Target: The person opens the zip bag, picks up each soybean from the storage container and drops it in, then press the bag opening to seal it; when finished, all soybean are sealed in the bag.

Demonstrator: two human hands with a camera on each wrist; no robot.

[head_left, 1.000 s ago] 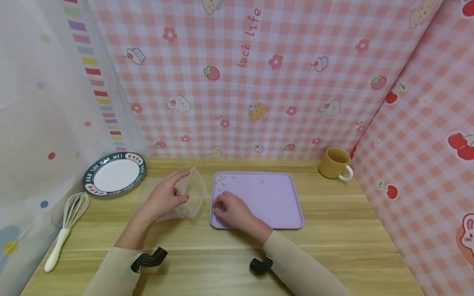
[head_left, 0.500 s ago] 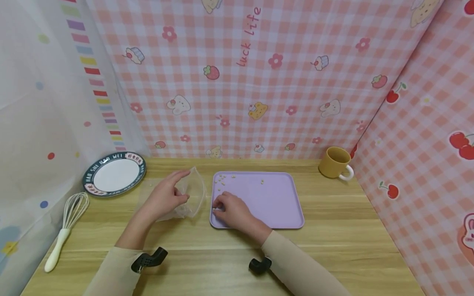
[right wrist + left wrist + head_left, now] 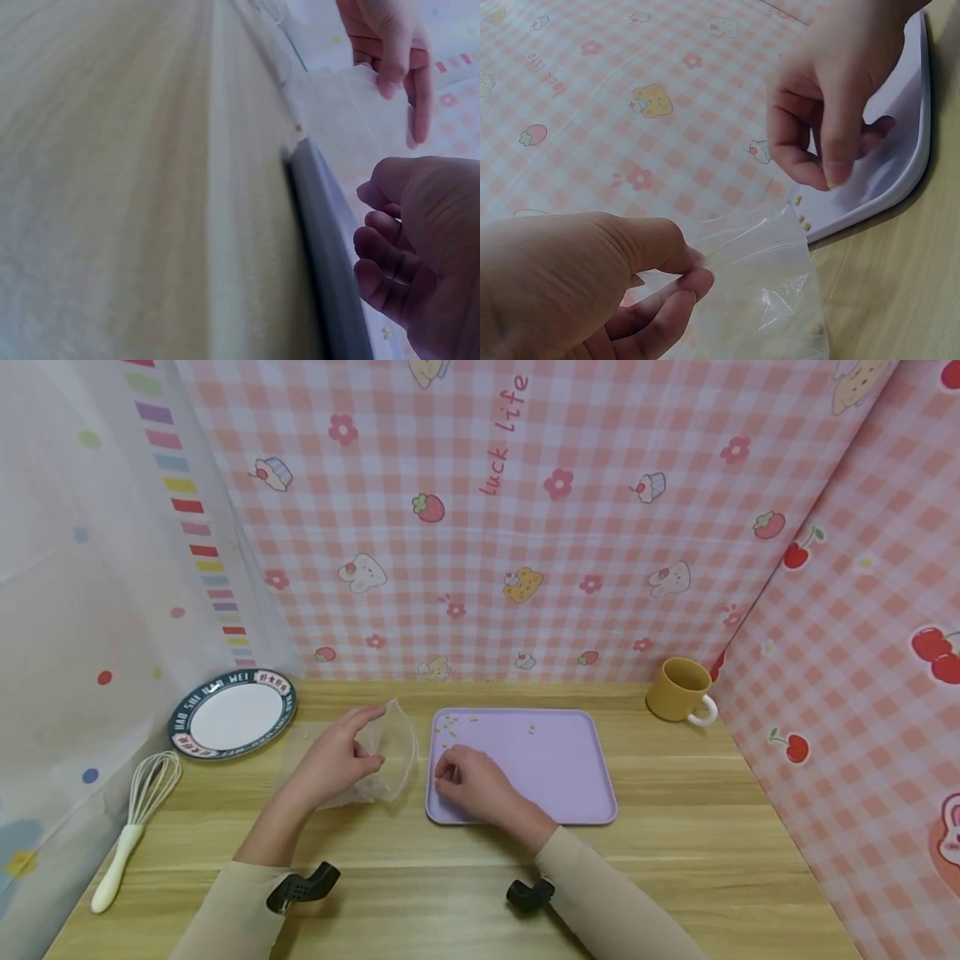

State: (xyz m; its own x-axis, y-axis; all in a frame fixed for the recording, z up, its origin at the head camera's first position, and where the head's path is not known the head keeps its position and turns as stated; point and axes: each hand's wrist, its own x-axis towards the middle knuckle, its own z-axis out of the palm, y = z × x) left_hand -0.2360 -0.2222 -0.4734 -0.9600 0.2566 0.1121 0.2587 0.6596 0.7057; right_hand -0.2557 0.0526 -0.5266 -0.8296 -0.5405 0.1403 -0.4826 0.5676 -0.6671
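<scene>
My left hand (image 3: 337,762) holds a clear plastic bag (image 3: 400,752), its thumb and finger pinching the film in the left wrist view, with the bag's mouth spread toward the tray. Over the left part of a lilac tray (image 3: 555,768) is my right hand (image 3: 477,785), fingers curled and thumb meeting the index finger. A tiny yellow kernel (image 3: 830,187) shows as a speck at those fingertips in the left wrist view. Several more small yellow kernels (image 3: 450,719) lie scattered in the tray's far left corner, and a few sit farther right along its back.
A white plate (image 3: 232,714) with a dark green lettered rim stands at the back left. In front of it lies a whisk (image 3: 129,835) with a cream handle. A mustard mug (image 3: 677,691) with a white handle stands back right. Patterned cloth walls (image 3: 600,535) border the wooden table (image 3: 450,893).
My right hand has shifted slightly right, away from the tray's left rim; the pale speck at its fingertips no longer shows in the head view. My left hand and the bag stay put.
</scene>
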